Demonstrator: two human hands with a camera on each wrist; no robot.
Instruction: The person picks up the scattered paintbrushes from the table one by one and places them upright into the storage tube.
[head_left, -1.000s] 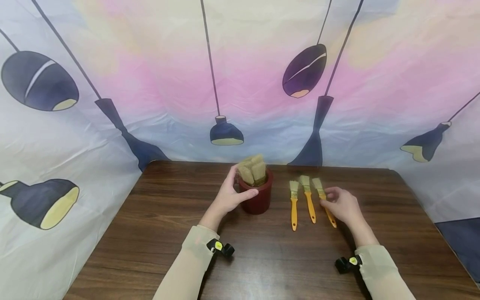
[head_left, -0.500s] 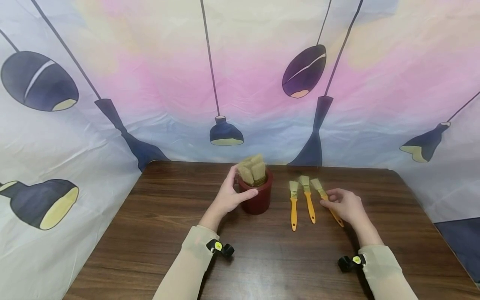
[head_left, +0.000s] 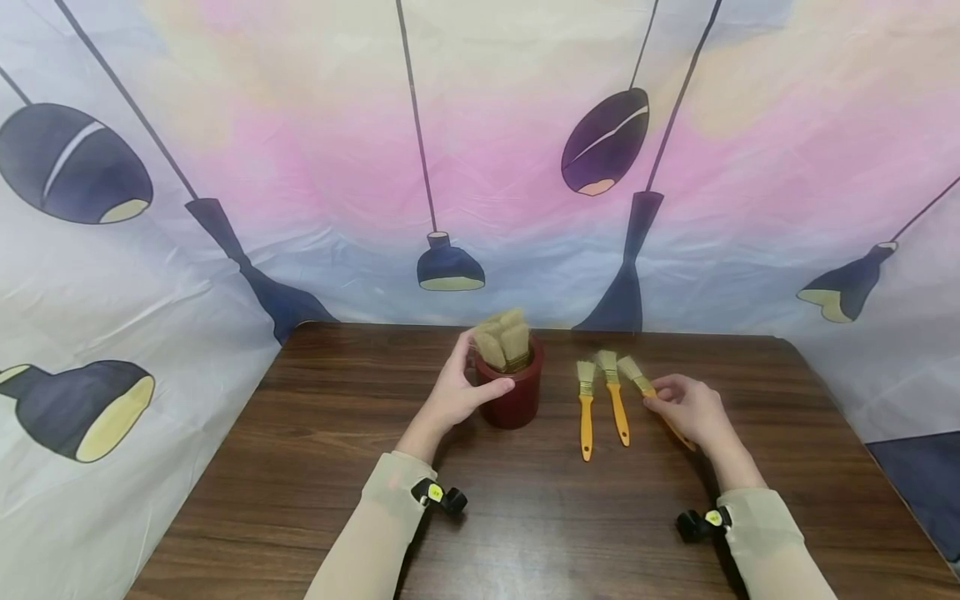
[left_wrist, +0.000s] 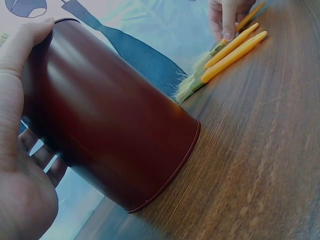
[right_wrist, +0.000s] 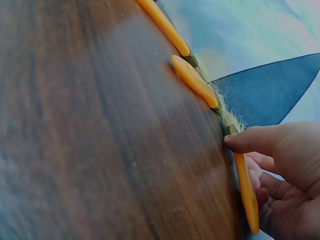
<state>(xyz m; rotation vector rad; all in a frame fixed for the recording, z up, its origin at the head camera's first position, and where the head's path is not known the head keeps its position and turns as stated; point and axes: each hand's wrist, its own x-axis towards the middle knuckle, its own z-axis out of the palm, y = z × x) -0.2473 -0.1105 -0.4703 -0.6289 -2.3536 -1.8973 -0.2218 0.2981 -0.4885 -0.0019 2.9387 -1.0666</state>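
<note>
A dark red pot (head_left: 513,403) stands upright on the table with several bristle brushes (head_left: 515,342) in it, bristles up. My left hand (head_left: 459,393) grips the pot from its left side. Its thumb lies across the front near the rim, and the fingers reach round behind, as the left wrist view (left_wrist: 22,125) shows. With thumb and fingers, my right hand (head_left: 692,410) pinches the rightmost paintbrush (head_left: 637,375) near where its yellow handle meets the ferrule. Left of it, two more yellow-handled paintbrushes, the middle brush (head_left: 617,404) and the left brush (head_left: 586,421), lie flat.
Brown wood-grain table (head_left: 300,500) spreads under everything. Behind it hangs a cloth backdrop (head_left: 337,167) printed with dark lamps, meeting the table's back edge. A small black device is strapped on each sleeve.
The right hand has shifted slightly right, and the pinched brush has turned, its handle end swinging right. The left hand and pot hold their place, apart from a slight camera shift.
</note>
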